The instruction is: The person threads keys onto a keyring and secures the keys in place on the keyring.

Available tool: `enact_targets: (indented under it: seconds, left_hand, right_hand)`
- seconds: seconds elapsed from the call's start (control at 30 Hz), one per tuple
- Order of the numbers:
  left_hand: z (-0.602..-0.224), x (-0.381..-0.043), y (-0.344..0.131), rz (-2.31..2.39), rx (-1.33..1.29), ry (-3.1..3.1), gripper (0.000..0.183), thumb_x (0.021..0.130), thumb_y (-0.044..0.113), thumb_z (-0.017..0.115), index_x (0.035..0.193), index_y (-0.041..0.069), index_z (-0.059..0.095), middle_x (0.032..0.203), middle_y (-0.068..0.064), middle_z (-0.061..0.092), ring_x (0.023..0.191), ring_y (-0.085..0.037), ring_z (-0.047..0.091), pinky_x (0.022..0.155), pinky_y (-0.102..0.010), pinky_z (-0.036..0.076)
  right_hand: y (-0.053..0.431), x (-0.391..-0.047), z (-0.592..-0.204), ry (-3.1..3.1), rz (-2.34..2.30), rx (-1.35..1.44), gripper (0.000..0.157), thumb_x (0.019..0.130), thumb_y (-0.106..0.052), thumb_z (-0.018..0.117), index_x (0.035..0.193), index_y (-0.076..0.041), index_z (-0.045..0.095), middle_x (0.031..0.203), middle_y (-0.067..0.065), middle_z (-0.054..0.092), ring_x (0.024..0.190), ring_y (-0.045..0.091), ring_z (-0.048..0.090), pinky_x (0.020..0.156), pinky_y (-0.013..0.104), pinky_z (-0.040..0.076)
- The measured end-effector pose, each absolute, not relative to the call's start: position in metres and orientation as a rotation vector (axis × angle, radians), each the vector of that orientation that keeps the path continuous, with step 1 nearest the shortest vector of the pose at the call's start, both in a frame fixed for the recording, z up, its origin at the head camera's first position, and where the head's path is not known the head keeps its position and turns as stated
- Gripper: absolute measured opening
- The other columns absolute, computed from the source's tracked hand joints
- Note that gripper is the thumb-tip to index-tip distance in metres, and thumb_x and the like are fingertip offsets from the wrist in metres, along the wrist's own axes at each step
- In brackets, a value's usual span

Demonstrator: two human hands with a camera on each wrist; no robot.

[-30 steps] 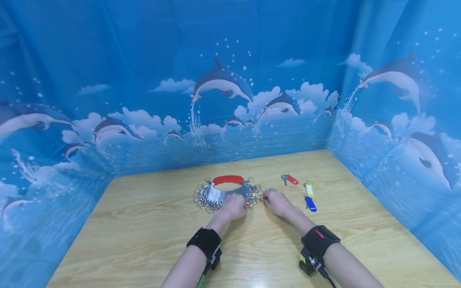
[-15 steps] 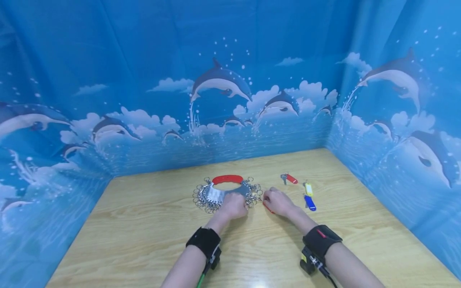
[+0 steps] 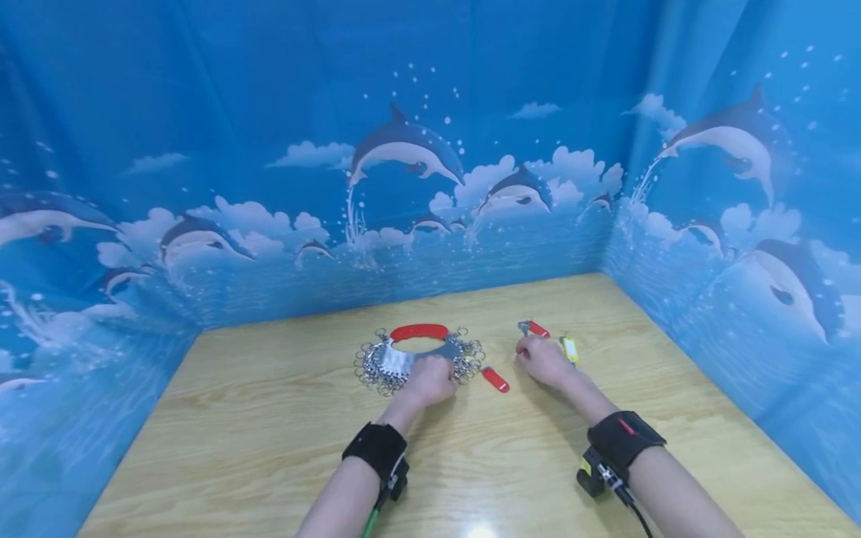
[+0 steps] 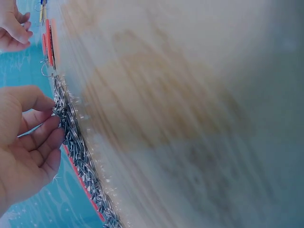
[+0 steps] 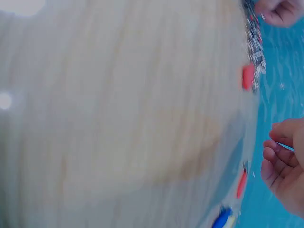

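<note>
A metal key carrier (image 3: 398,362) with a red handle (image 3: 419,331) and many small hooks and rings lies on the table. My left hand (image 3: 430,379) is at its near edge; in the left wrist view the thumb and curled fingers pinch the metal hooks (image 4: 71,130). A red key tag (image 3: 495,379) lies just right of the carrier. My right hand (image 3: 545,361) is above the table, fingers loosely bent, with nothing between them in the right wrist view. Nearest it are another red key tag (image 3: 538,329) with a key and a yellow key tag (image 3: 569,349).
A blue key tag (image 5: 221,218) lies below the right hand, mostly hidden in the head view. The wooden table (image 3: 269,433) meets a blue dolphin-print curtain (image 3: 282,224) at its back and sides. Both wrists wear black straps with cameras and cables.
My right hand has let go of the red key tag beside the carrier and moved right toward the loose tags. My left hand has stayed at the carrier.
</note>
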State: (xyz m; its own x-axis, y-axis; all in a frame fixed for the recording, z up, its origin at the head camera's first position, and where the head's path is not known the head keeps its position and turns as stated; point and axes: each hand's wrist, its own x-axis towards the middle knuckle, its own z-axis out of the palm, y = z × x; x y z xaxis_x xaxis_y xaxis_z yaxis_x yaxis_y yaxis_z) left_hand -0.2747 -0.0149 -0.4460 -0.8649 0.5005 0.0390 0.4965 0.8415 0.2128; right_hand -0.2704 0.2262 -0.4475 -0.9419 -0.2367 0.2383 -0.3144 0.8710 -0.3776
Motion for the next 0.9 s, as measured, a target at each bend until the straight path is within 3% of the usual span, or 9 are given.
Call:
enact_targets:
  seconds: [0.4, 0.9]
  left_hand:
    - [-0.447, -0.276, -0.018, 0.472, 0.828, 2.946, 0.041, 0.078, 0.008, 0.062, 0.047, 0.015, 0.035, 0.042, 0.009, 0.024, 0.038, -0.005, 0.024, 0.047, -0.02, 0.03]
    - [-0.448, -0.274, -0.018, 0.543, 0.771, 2.909, 0.042, 0.08, 0.011, 0.064, 0.049, 0.016, 0.035, 0.044, 0.01, 0.025, 0.038, -0.004, 0.024, 0.044, -0.019, 0.028]
  right_hand:
    - [0.279, -0.272, -0.439, -2.913, 0.616, 0.26, 0.018, 0.083, -0.004, 0.061, 0.096, 0.008, 0.063, 0.09, 0.021, 0.061, 0.082, 0.034, 0.06, 0.074, 0.045, 0.049]
    - [0.302, -0.268, -0.437, -3.054, 0.548, 0.208, 0.021, 0.083, -0.015, 0.065, 0.087, 0.006, 0.063, 0.078, 0.013, 0.061, 0.064, 0.021, 0.055, 0.067, 0.041, 0.048]
